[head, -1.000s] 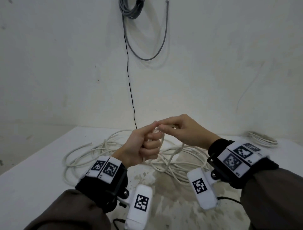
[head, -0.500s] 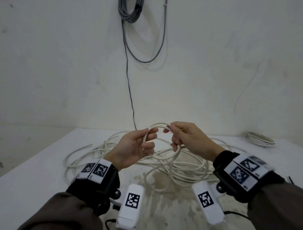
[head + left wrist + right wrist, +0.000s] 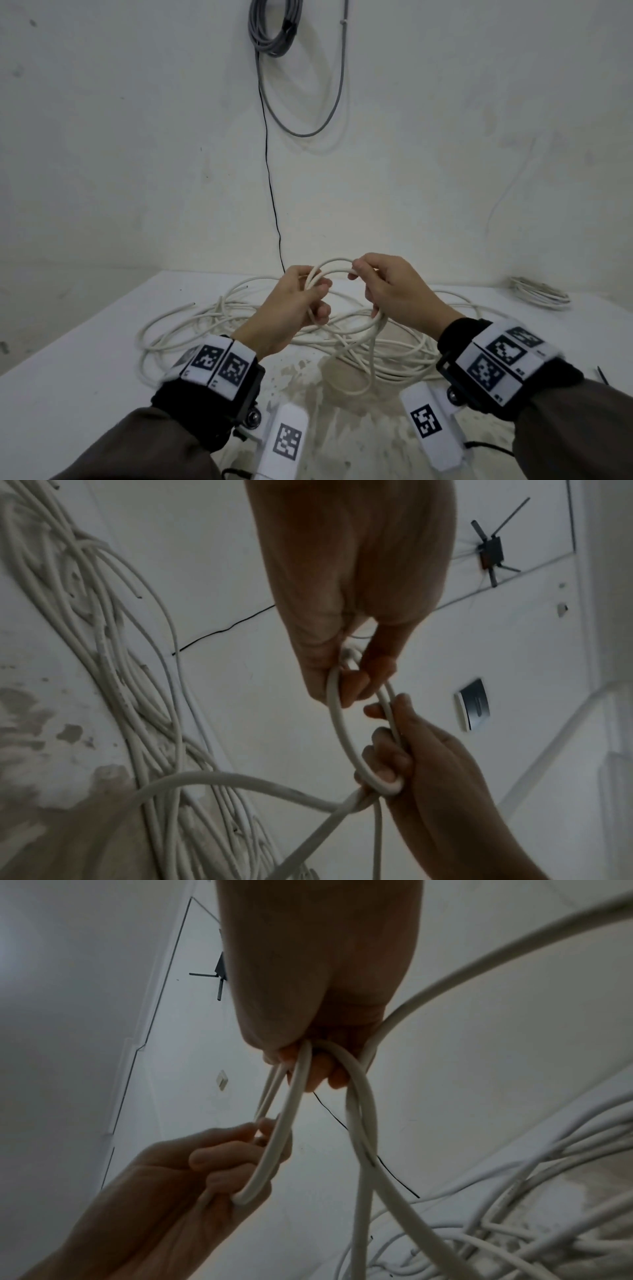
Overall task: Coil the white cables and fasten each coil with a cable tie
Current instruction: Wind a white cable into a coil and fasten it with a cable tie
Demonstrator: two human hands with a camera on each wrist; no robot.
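Head view, left hand: the left hand is raised above the worktop, fingers curled, its grip closed round the left side of a small loop of white cable.
Head view, right hand: the right hand faces it, thumb and forefinger pinching the top of the same loop, lower fingers hooked round its bottom strand.
Head view, cable: the loop hangs between both hands; the loose cable pile sprawls on the worktop beneath, and a coiled bundle lies well apart at far right.
Head view, wall: a grey cable coil hangs overhead.
Left wrist view: the left hand points down, fingertips pinching the loop; the right hand clasps its lower bend.
Right wrist view: the right hand bunches several strands; the left hand grips one bend from below.
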